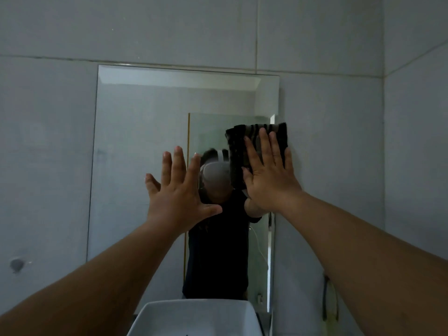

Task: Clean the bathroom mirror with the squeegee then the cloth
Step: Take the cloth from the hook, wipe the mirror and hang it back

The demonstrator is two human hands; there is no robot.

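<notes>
Tiles point(327, 40), pale grey and large, cover the wall, their joints running level above the mirror and down its right side, with a corner turning in at the far right. Mirror point(135, 146), tall and frameless with a bevelled edge, is fixed flat to the wall at the centre; it reflects a person in a dark top with a head-worn device, and a glass panel with a thin gold edge behind them. Below the mirror sits a white basin point(194, 316), only its back rim and part of the bowl in view. Both forearms reach up from the lower corners toward the glass.

The cloth point(238, 151), dark with lighter stripes, lies flat against the mirror near its right edge, about halfway up, its top right corner reaching just past the glass onto the wall. The right hand point(269, 175) is spread with straight fingers and presses the cloth flat against the glass, palm over its lower part. The left hand point(178, 192) is open too, fingers straight and fanned, thumb out, raised before the middle of the mirror and holding nothing; whether it touches the glass cannot be told.

A dark cord or hook point(328, 299) hangs on the wall at lower right. A small round grey fitting point(17, 264) sits on the wall at lower left.
</notes>
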